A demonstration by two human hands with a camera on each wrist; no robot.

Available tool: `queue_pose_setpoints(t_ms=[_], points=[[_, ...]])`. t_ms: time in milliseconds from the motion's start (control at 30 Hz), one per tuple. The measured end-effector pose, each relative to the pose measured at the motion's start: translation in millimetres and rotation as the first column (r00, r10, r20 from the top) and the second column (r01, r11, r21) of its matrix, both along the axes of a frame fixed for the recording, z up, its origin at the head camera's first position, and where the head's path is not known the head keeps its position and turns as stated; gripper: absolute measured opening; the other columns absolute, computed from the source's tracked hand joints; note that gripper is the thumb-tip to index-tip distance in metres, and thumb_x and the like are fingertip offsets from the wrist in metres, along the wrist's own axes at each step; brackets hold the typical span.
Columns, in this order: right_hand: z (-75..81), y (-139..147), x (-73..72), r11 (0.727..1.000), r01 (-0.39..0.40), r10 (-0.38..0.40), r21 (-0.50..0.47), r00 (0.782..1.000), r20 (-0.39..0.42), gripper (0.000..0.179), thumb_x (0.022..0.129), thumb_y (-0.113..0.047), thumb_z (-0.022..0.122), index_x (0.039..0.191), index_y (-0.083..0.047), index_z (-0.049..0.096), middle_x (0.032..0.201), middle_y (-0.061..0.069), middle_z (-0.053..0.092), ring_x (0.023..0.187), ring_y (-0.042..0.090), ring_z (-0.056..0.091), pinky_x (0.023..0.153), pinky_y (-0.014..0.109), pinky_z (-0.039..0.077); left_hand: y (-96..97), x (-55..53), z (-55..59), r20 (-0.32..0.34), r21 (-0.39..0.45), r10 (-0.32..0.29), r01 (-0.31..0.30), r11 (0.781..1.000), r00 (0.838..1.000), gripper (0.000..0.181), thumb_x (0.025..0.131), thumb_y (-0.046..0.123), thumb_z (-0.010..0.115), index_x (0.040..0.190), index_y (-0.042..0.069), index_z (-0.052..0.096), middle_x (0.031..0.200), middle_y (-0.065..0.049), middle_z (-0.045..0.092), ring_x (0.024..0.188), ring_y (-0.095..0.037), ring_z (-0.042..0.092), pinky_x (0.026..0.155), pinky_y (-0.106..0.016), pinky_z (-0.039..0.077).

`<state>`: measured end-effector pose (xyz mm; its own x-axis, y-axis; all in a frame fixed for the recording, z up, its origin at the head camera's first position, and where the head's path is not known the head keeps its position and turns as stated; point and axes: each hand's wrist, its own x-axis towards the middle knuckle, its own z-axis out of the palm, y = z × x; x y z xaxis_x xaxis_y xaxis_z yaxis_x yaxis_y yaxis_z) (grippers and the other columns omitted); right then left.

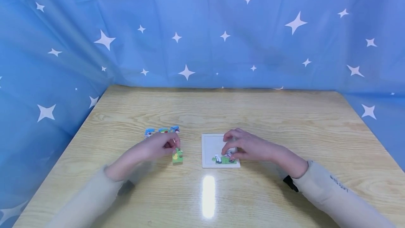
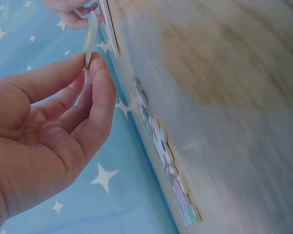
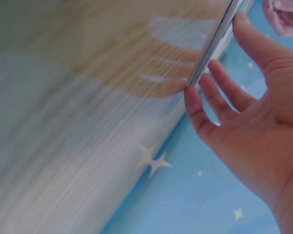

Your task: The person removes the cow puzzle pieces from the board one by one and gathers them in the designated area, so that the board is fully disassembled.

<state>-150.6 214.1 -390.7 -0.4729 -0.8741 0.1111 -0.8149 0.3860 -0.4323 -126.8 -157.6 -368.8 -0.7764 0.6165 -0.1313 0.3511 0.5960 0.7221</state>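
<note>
My left hand (image 1: 156,146) pinches a green jigsaw piece (image 1: 177,157) with a yellow figure between thumb and fingertips, held up off the table. Edge-on, that piece (image 2: 90,39) shows thin in the left wrist view. To its right lies a white square puzzle tray (image 1: 209,143). Joined green-and-white pieces (image 1: 225,160) sit along the tray's lower right part. Over them is my right hand (image 1: 248,147), its spread fingertips touching the tray and pieces; part of the picture is hidden beneath. In the right wrist view its fingers (image 3: 200,114) are only slightly bent.
Several blue and multicoloured jigsaw pieces (image 1: 164,130) lie behind my left hand, partly covered by it. In the left wrist view, pieces (image 2: 161,146) form a row. The wooden table (image 1: 269,112) meets a blue star-patterned cloth (image 1: 202,34) at its back and sides.
</note>
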Motion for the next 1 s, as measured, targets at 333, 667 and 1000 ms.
queue_pose_setpoints(t_ms=[333, 667, 1000], points=[[1.3, -0.9, -0.2, 1.0, 0.001, -0.001, 0.014, 1.0, 0.006, 0.02, 0.099, -0.013, 0.084, 0.117, -0.021, 0.08, 0.132, 0.01, 0.064, 0.121, 0.032, 0.057, 0.101, 0.048, 0.053, -16.9, 4.5, 5.5, 0.019, -0.015, 0.041, -0.041, 0.999, 0.999, 0.014, 0.101, -0.007, 0.072, 0.106, 0.006, 0.07, 0.097, -0.004, 0.072, 0.093, -0.017, 0.068, 0.082, -0.031, 0.057], [1.4, -0.9, 0.1, 1.0, 0.001, -0.002, 0.006, 1.0, 0.011, 0.02, 0.099, -0.012, 0.084, 0.117, -0.021, 0.08, 0.132, 0.01, 0.064, 0.121, 0.032, 0.057, 0.101, 0.047, 0.053, -36.4, 9.0, 4.8, -0.018, -0.029, 0.084, -0.084, 0.996, 0.996, 0.015, 0.099, -0.008, 0.073, 0.102, 0.007, 0.07, 0.094, -0.001, 0.071, 0.09, -0.017, 0.066, 0.078, -0.031, 0.055], [1.0, -0.6, -0.2, 1.0, 0.002, -0.002, 0.006, 1.0, 0.011, 0.02, 0.099, -0.012, 0.084, 0.116, -0.021, 0.08, 0.132, 0.01, 0.064, 0.121, 0.032, 0.057, 0.101, 0.047, 0.053, -51.5, 10.3, 1.4, -0.002, -0.066, 0.134, -0.134, 0.989, 0.991, 0.017, 0.099, -0.009, 0.072, 0.102, 0.008, 0.069, 0.091, 0.0, 0.066, 0.086, -0.017, 0.059, 0.075, -0.031, 0.051]])
